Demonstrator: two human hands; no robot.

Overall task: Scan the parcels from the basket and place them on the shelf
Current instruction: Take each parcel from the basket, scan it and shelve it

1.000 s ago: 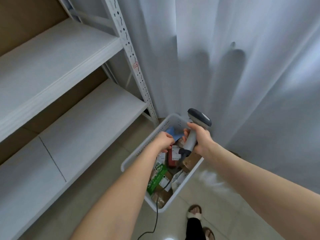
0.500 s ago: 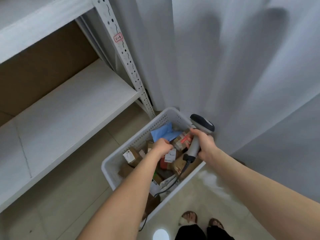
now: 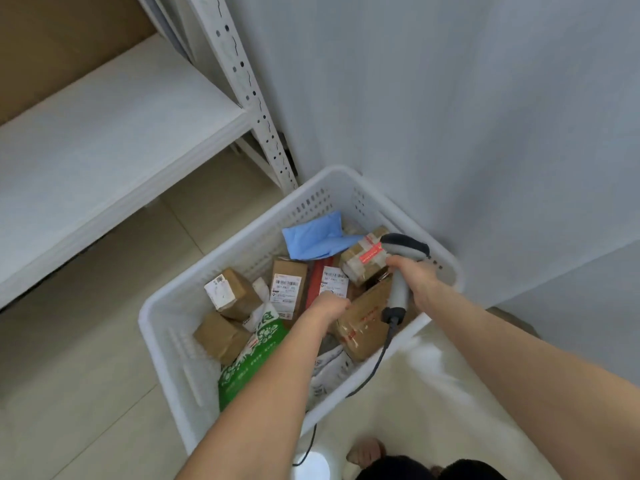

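Head cam, looking down: the basket [image 3: 346, 176] is sitting on the floor right in front of you w/ the parcels [image 3: 221, 336] heaped inside. The shelf [image 3: 104, 140] is standing up and to your left, well apart from both hands. Your left hand [image 3: 329, 304] is reaching into the middle of the heap, knuckles up, fingers curling down at the near end of the red parcel [image 3: 319, 277]. Can't tell whether they're actually pinching it, since the hand is hiding its own fingertips. Your right hand [image 3: 417, 275] is gripping the scanner [image 3: 401, 249] round its handle, over the basket's right side, w/ the cable [image 3: 375, 367] trailing out over the near rim. Key relation: the red parcel is lying directly ahead of the L hand and left of the R, so L is the nearer one, touching or nearly so. It's a slim pkg, long axis running away from you toward the far wall, far end pointing at the blue bag [image 3: 313, 237], white label facing up. It's sitting btw the labelled brown box [image 3: 289, 285] on its left and the taped box [image 3: 362, 263] on its right. Scanner head is pointing left at the taped box, just beside it, not at the red parcel's label. So I'm judging you'll be needing to lift the parcel clear and swing the head over.
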